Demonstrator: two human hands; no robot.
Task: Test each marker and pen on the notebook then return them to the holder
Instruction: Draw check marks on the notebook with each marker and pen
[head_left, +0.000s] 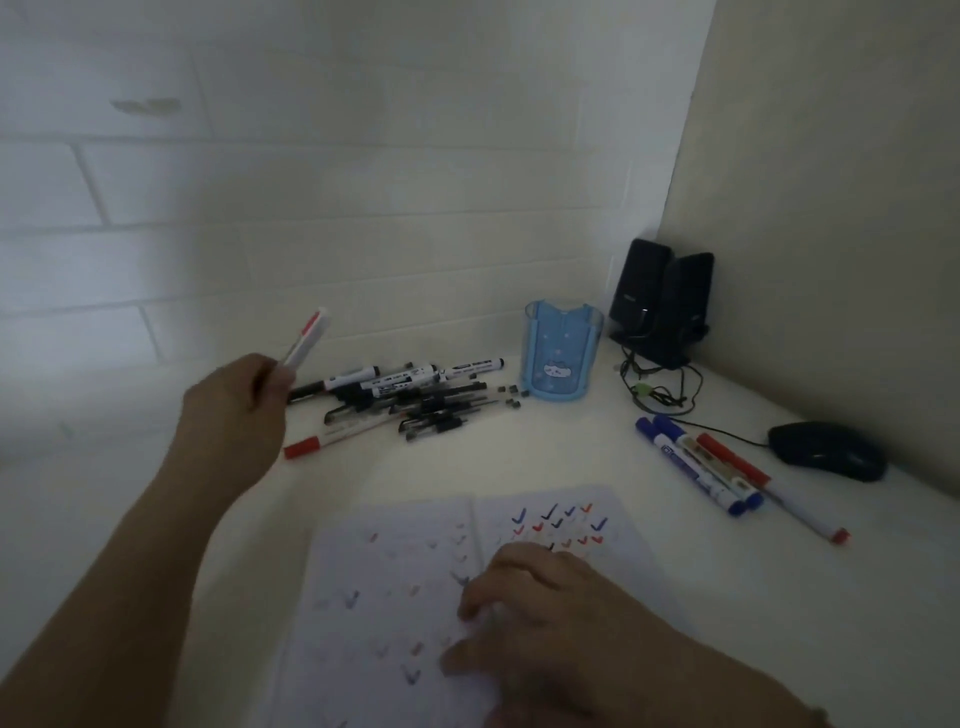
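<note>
Red-capped, the marker (306, 338) sits pinched in the left hand (236, 410), raised above the counter (519, 457), its long axis tilted up and to the right; the open notebook (415, 587) lies below and to the right of it, nearer the right hand (524, 618), which rests with fingers loosely curled on the pages (whether it holds anything I cannot tell); the blue holder (563, 358) stands beyond, empty as far as I can see.
</note>
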